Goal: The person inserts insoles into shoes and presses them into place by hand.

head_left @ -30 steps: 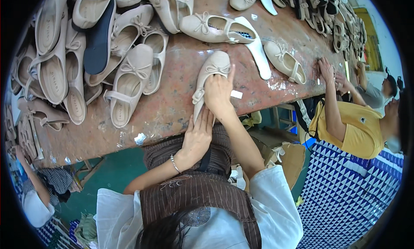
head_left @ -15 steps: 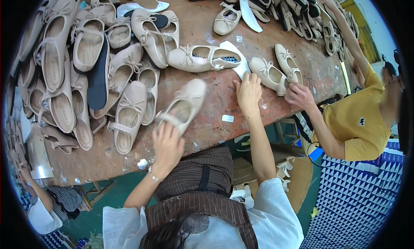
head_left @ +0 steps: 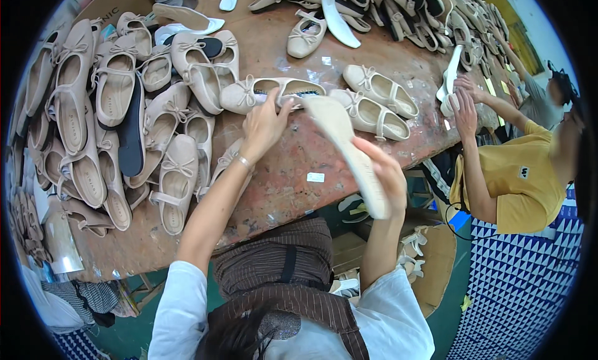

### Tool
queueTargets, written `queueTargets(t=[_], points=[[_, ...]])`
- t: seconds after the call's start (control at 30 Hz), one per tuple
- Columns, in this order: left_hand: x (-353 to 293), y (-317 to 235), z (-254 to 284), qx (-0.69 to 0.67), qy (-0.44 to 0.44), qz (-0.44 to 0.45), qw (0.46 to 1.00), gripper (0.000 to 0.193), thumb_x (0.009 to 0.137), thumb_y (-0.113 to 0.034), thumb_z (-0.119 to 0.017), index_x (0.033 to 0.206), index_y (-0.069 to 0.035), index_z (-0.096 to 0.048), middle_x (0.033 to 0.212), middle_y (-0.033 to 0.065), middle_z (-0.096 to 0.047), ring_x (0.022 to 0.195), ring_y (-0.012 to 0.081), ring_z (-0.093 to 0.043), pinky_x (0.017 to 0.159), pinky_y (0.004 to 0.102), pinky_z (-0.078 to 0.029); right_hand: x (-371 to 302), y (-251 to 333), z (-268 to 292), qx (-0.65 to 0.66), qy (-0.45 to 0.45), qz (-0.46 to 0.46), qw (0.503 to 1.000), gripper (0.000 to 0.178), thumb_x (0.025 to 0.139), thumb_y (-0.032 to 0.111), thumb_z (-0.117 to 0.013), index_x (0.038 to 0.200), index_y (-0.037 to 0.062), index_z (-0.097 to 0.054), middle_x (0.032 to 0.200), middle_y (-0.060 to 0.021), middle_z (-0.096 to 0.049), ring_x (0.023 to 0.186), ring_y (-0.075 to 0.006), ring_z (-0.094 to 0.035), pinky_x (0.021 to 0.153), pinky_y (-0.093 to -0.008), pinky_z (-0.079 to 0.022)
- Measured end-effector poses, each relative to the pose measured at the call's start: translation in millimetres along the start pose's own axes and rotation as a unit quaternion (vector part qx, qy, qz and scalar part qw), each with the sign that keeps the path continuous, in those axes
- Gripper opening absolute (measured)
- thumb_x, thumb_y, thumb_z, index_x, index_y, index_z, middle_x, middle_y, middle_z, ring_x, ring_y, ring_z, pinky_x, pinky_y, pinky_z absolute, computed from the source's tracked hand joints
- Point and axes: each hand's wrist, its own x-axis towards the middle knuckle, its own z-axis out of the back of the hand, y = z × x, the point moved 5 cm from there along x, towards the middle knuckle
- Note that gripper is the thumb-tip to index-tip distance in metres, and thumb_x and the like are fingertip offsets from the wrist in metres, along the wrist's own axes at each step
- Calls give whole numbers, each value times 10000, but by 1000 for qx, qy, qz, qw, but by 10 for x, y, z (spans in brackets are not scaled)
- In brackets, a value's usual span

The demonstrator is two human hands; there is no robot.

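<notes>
My left hand (head_left: 265, 124) is closed on the near edge of a beige Mary Jane flat (head_left: 235, 98), which lies sideways on the table with its toe to the left. A dark, patterned patch shows inside that shoe. In my right hand (head_left: 387, 176) is a pale cream insole (head_left: 339, 142), gripped near its middle and slanting from the shoe's heel down toward me. The hand is slightly blurred. Another beige flat (head_left: 228, 161) lies partly hidden behind my left forearm. Just right of the insole's upper end rest two more beige flats (head_left: 380, 89).
A heap of beige flats (head_left: 103, 104) covers the table's left side; more shoes (head_left: 430, 17) are piled at the far right. A single flat (head_left: 305, 36) lies beyond. A co-worker in yellow (head_left: 514, 173) holds a white strip (head_left: 451, 76) at right. A cardboard box (head_left: 436, 266) stands below the edge.
My left hand has put down one flat and moved up to the sideways shoe. My right hand has lifted the insole toward me. The co-worker's hands have left the two flats.
</notes>
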Motion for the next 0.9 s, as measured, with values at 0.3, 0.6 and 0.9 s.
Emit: queueTargets(t=[0.3,0.6,0.9], points=[[-348,-298,560,-14,-80,-18,997,352,784,-369,-702,817,-24,-639,683,194,-670,685,410,-672,662,504,-509,-1002,-144,825,-72,-241,67,966,253,980,239,-658,1008,-8,-611,803,-57,-594,687,-132,-528,608,-265,-428],[-1142,-347,11,8,193,-283,939,260,763,17,-658,1013,-16,-600,1065,170,-634,977,375,-611,824,441,-493,-687,-254,578,89,-135,145,976,598,1068,283,-458,1550,-10,-258,1487,-260,-461,1217,-298,-601,1111,-470,-455],[-2090,301,188,2,-90,-54,994,491,873,-79,-725,1335,-20,-570,1102,170,-617,936,339,-639,779,407,-534,-689,-258,224,-812,-21,147,565,599,925,119,-614,1476,-44,-442,1278,-227,-564,1150,-365,-507,1077,-517,-371]])
